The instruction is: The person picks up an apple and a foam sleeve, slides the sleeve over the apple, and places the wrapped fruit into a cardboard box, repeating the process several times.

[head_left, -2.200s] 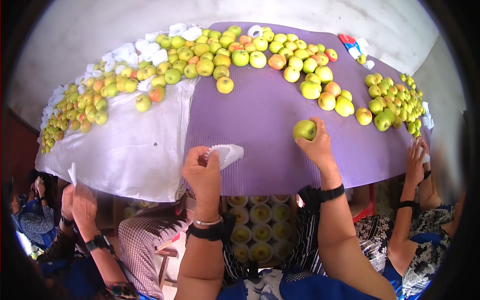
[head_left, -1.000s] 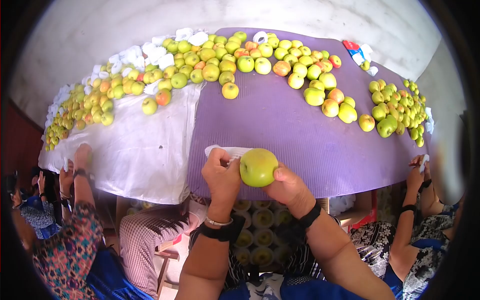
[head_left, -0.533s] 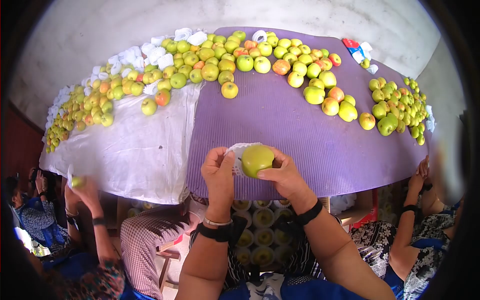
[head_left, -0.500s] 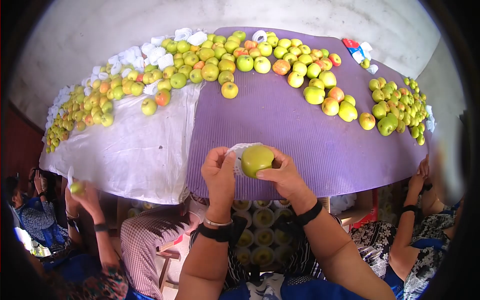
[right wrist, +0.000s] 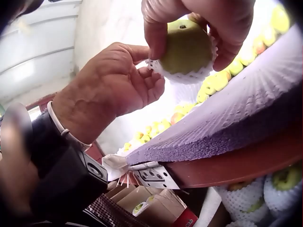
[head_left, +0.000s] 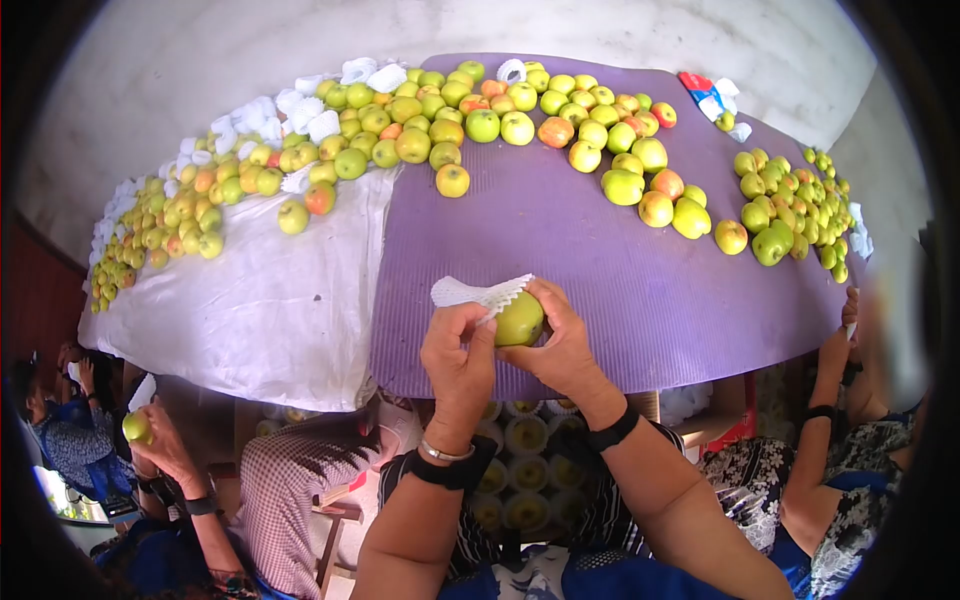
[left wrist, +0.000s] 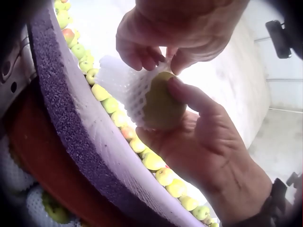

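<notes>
My right hand [head_left: 560, 345] grips a green apple [head_left: 520, 322] near the table's front edge. A white foam net sleeve [head_left: 468, 292] covers one side of it, and its loose end sticks out to the left. My left hand [head_left: 458, 355] pinches the sleeve's edge between thumb and fingers. From the left wrist, the mesh [left wrist: 137, 92] is seen spread over part of the apple [left wrist: 163, 106]. In the right wrist view the stem end of the apple [right wrist: 187, 45] stays bare, with the scalloped net edge [right wrist: 189, 75] around its lower side.
Loose apples [head_left: 410, 145] lie along the back of the purple mat [head_left: 480, 230] and the white sheet [head_left: 290, 290]. White foam sleeves [head_left: 255, 115] are heaped behind them. Net-wrapped apples [head_left: 525, 470] fill a box below the table edge. Other people sit at both sides.
My right hand has brought the apple from the right over to the foam sleeve in my left hand. The sleeve now covers part of the apple. At left, another person's hand lifts an apple.
</notes>
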`<action>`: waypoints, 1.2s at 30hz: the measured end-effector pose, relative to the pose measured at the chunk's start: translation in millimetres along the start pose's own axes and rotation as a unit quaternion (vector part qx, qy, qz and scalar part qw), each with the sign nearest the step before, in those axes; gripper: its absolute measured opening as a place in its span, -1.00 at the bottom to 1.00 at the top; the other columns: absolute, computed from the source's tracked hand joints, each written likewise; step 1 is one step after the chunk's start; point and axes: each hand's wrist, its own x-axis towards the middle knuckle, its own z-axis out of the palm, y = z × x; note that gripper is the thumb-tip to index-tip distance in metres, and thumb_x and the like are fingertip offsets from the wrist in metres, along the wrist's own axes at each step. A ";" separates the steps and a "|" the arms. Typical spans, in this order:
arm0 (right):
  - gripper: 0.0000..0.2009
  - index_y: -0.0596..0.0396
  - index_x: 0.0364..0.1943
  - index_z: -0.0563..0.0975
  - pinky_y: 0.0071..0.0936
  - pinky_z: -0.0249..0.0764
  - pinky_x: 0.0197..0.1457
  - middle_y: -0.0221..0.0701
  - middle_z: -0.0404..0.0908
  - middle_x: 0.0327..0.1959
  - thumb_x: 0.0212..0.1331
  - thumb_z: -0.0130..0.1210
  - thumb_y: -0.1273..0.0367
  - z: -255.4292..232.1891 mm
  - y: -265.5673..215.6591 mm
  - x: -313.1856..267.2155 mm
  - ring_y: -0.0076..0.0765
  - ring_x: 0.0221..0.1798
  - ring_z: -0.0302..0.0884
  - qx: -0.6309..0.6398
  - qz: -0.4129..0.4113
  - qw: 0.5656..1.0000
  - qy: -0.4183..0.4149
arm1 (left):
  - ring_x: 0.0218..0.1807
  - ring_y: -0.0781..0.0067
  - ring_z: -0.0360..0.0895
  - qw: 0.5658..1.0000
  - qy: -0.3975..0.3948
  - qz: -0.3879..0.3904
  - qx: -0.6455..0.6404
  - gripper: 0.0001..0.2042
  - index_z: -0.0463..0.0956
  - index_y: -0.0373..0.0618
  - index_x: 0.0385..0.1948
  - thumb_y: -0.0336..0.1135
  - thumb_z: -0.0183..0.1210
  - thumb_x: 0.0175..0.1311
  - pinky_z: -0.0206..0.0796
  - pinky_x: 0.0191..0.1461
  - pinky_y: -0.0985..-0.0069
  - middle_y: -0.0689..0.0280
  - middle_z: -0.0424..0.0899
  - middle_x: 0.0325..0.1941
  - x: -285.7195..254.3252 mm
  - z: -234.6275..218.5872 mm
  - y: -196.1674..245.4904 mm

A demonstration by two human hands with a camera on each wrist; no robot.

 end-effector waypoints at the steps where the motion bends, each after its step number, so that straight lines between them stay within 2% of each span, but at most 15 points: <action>1: -0.30 0.26 0.02 0.33 -0.35 0.28 0.17 -0.12 0.34 0.06 -0.36 0.39 0.39 1.7 4.4 -0.6 -0.11 0.13 0.32 0.000 -0.004 1.000 0.024 | -0.43 0.66 0.32 1.000 -0.002 0.001 0.000 -0.92 0.44 -0.19 -0.43 -0.58 0.11 0.07 0.22 -0.30 0.68 0.43 0.41 -0.50 -0.5 -0.1 0.0; 3: -0.30 0.25 0.02 0.33 -0.35 0.29 0.17 -0.11 0.35 0.04 -0.36 0.39 0.39 1.4 5.1 0.1 -0.10 0.12 0.33 0.000 -0.007 0.999 0.051 | -0.35 0.58 0.38 0.993 -0.053 0.087 0.067 -0.89 0.45 -0.19 -0.46 -0.59 0.15 -0.02 0.28 -0.27 0.63 0.34 0.43 -0.38 -1.6 0.1 0.1; 4: -0.29 0.26 0.01 0.32 -0.33 0.29 0.16 -0.10 0.35 0.03 -0.37 0.39 0.39 -0.5 2.2 1.9 -0.07 0.11 0.33 -0.023 -0.001 0.998 0.065 | -0.35 0.58 0.38 0.992 -0.055 0.088 0.066 -0.89 0.45 -0.19 -0.46 -0.59 0.15 -0.02 0.28 -0.27 0.63 0.34 0.43 -0.38 -3.2 1.6 -1.7; 6: -0.29 0.27 0.00 0.32 -0.31 0.30 0.15 -0.08 0.34 0.02 -0.38 0.39 0.38 -2.2 -1.1 2.5 -0.04 0.09 0.33 -0.045 0.005 0.996 0.079 | -0.23 0.31 0.38 0.992 -0.059 0.088 0.064 -0.81 0.44 -0.17 -0.40 -0.54 0.19 -0.11 0.30 -0.25 0.49 0.20 0.43 -0.25 -6.5 5.3 -5.4; 7: -0.29 0.27 0.00 0.32 -0.29 0.31 0.13 -0.07 0.33 0.02 -0.39 0.39 0.39 -2.5 -1.6 2.2 0.01 0.07 0.33 -0.083 -0.037 0.992 0.086 | -0.23 0.31 0.38 0.992 -0.060 0.088 0.064 -0.81 0.44 -0.17 -0.40 -0.54 0.19 -0.11 0.30 -0.25 0.49 0.20 0.43 -0.25 -7.1 6.5 -4.2; 9: -0.30 0.27 -0.01 0.33 -0.26 0.32 0.12 -0.06 0.32 0.02 -0.40 0.38 0.40 -2.4 -1.5 1.6 0.05 0.05 0.33 -0.121 -0.079 0.985 0.094 | -0.14 0.24 0.37 0.996 -0.073 -0.042 -0.035 -0.70 0.41 -0.17 -0.29 -0.52 0.23 -0.14 0.34 -0.16 0.46 0.16 0.37 -0.16 -6.9 7.3 3.1; 10: -0.29 0.26 0.00 0.32 -0.24 0.32 0.11 -0.05 0.31 0.03 -0.40 0.37 0.41 -2.2 -1.0 1.0 0.08 0.04 0.33 -0.154 -0.113 0.977 0.096 | -0.14 0.24 0.37 0.996 -0.073 -0.043 -0.035 -0.70 0.41 -0.17 -0.29 -0.52 0.23 -0.14 0.34 -0.16 0.46 0.16 0.37 -0.16 -5.7 7.8 8.6; 12: -0.29 0.25 0.01 0.32 -0.23 0.32 0.10 -0.05 0.30 0.04 -0.40 0.37 0.42 -1.8 -3.2 0.1 0.11 0.02 0.33 -0.186 -0.147 0.967 0.098 | -0.08 0.43 0.41 0.980 -0.081 -0.161 -0.083 -0.60 0.35 -0.22 -0.13 -0.55 0.22 -0.08 0.40 -0.12 0.57 0.21 0.35 -0.08 -2.2 8.4 17.6; 15: -0.30 0.18 0.04 0.32 -0.22 0.35 0.05 -0.06 0.31 0.03 -0.38 0.34 0.45 -3.8 -12.8 -1.0 0.13 -0.01 0.33 -0.213 -0.194 0.955 0.069 | -0.08 0.44 0.44 0.995 -0.087 -0.033 0.032 -0.55 0.33 -0.25 -0.04 -0.56 0.22 -0.04 0.43 -0.14 0.56 0.23 0.38 -0.07 -2.0 7.0 -9.1; 16: -0.30 0.15 0.05 0.32 -0.25 0.36 0.03 -0.10 0.31 0.03 -0.36 0.34 0.45 -5.0 -13.5 -0.6 0.06 -0.01 0.34 -0.199 -0.195 0.959 0.052 | -0.08 0.44 0.44 0.995 -0.087 -0.032 0.032 -0.55 0.33 -0.25 -0.04 -0.56 0.22 -0.04 0.43 -0.14 0.56 0.23 0.38 -0.07 -3.3 5.1 -14.1; 18: -0.31 0.13 0.06 0.33 -0.28 0.37 0.01 -0.14 0.32 0.02 -0.33 0.35 0.44 -8.9 -14.7 1.4 -0.01 -0.01 0.35 -0.184 -0.196 0.963 0.035 | -0.07 0.42 0.46 0.951 -0.103 -0.190 -0.220 -0.51 0.27 -0.23 0.05 -0.52 0.20 0.02 0.44 -0.08 0.48 0.23 0.43 -0.06 -0.2 1.7 -12.4; 20: -0.43 0.08 0.02 0.38 -0.41 0.39 -0.03 -0.25 0.31 0.03 -0.21 0.31 0.46 -14.8 -15.1 4.4 -0.23 0.00 0.36 0.111 -0.064 0.991 0.038 | -0.04 0.39 0.46 0.933 -0.087 -0.230 -0.261 -0.51 0.24 -0.22 0.06 -0.51 0.18 0.05 0.43 -0.06 0.45 0.22 0.44 -0.05 4.2 -3.9 -2.3; 23: -0.62 0.10 -0.07 0.45 -0.53 0.39 -0.04 -0.36 0.37 -0.04 -0.05 0.22 0.51 -13.9 -1.6 2.6 -0.45 -0.03 0.38 0.194 -0.004 0.980 0.041 | -0.01 0.36 0.46 0.903 -0.069 -0.270 -0.327 -0.52 0.20 -0.21 0.08 -0.49 0.15 0.09 0.44 -0.07 0.41 0.21 0.45 -0.02 6.0 -3.2 2.0; 29: -0.84 0.15 -0.22 0.52 -0.60 0.39 -0.07 -0.51 0.52 -0.31 0.09 0.07 0.57 -15.0 -1.7 4.0 -0.60 -0.20 0.44 0.295 0.103 0.947 0.076 | -0.01 0.37 0.46 0.896 -0.088 -0.260 -0.349 -0.51 0.18 -0.14 0.08 -0.49 0.15 0.10 0.46 -0.11 0.44 0.21 0.44 -0.01 3.9 0.1 4.0; 36: -0.89 0.19 -0.32 0.50 -0.66 0.39 -0.17 -0.52 0.51 -0.35 0.10 -0.01 0.61 -15.8 -8.6 3.0 -0.61 -0.29 0.44 0.230 0.101 0.963 0.099 | -0.03 0.41 0.46 0.904 -0.101 -0.259 -0.326 -0.56 0.20 -0.07 0.04 -0.51 0.11 0.12 0.44 -0.10 0.46 0.23 0.42 0.00 -0.9 5.9 3.9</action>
